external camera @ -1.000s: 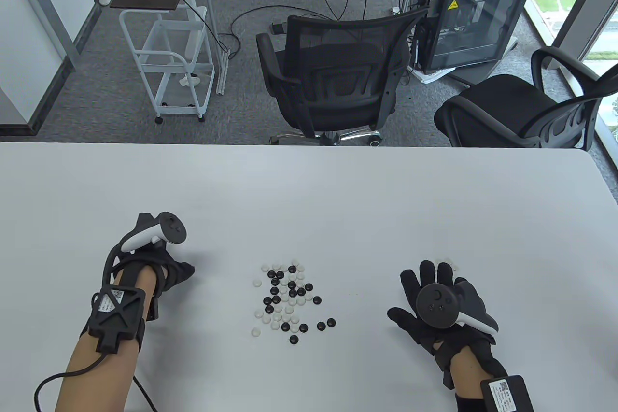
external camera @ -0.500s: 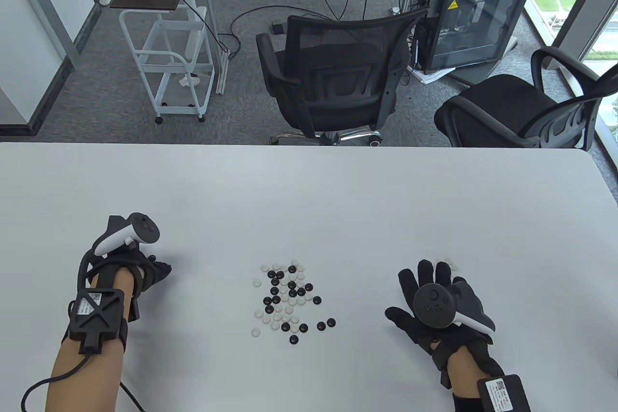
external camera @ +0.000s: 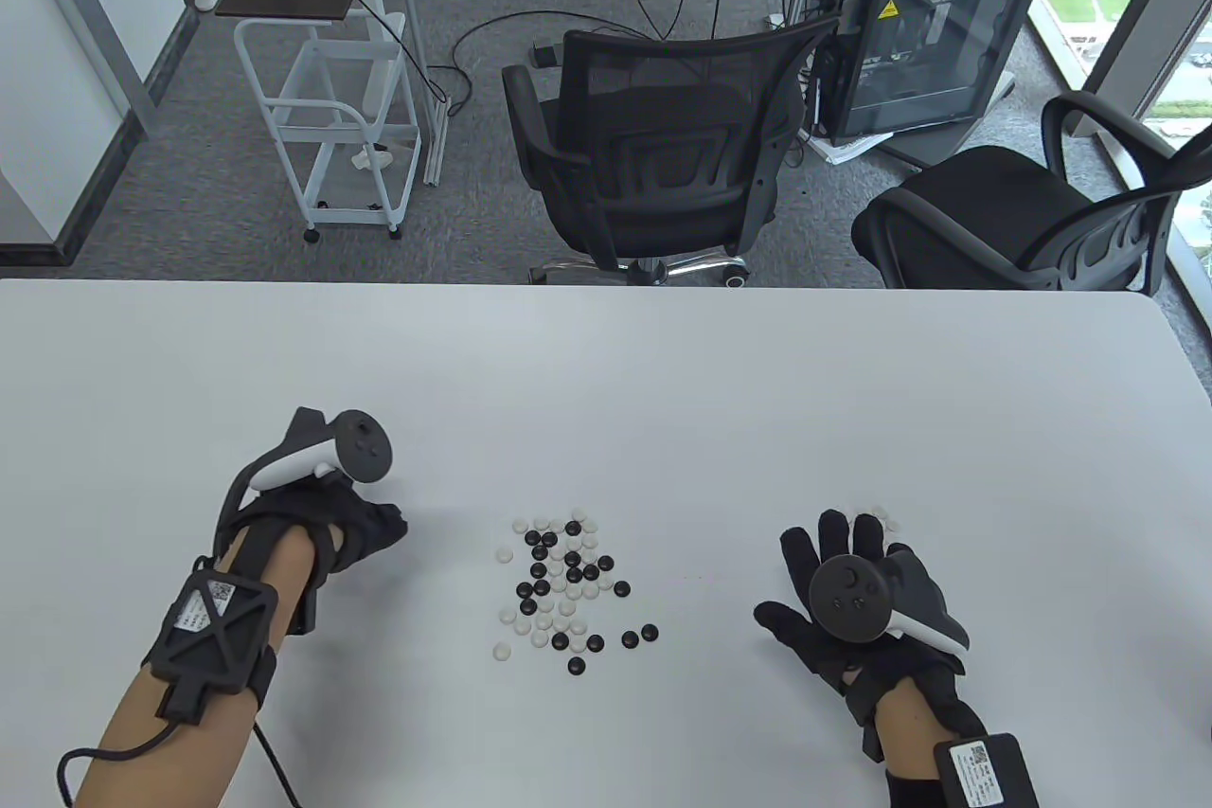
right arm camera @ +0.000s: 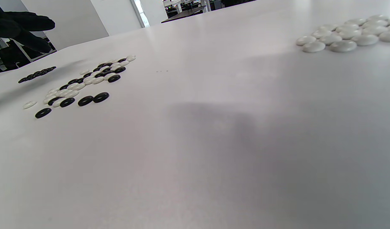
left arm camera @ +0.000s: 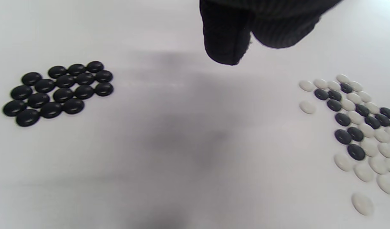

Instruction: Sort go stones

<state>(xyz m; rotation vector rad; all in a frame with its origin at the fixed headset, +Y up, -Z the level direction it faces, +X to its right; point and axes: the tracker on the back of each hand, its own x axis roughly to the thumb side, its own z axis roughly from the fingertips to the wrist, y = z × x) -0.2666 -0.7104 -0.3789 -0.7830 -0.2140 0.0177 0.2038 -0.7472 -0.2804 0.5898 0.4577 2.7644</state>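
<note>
A mixed pile of black and white Go stones (external camera: 563, 585) lies in the middle of the white table (external camera: 606, 391). My left hand (external camera: 383, 526) hovers left of the pile with its fingers loosely curled. In the left wrist view no stone shows at its fingertips (left arm camera: 226, 47). A sorted group of black stones (left arm camera: 58, 92) lies left of them and the mixed pile (left arm camera: 357, 127) to the right. My right hand (external camera: 824, 576) rests flat with fingers spread, holding nothing. A group of white stones (external camera: 881, 516) lies just beyond its fingertips and shows as white stones (right arm camera: 344, 36) in the right wrist view.
Two black office chairs (external camera: 653, 154) stand beyond the table's far edge, with a white trolley (external camera: 331, 116) at the left and a computer case (external camera: 928, 50) at the right. A few black stones (external camera: 639, 636) lie loose at the pile's right side.
My left hand swung left to the black group half a second ago, then came back right toward the mixed pile. The right hand has barely moved.
</note>
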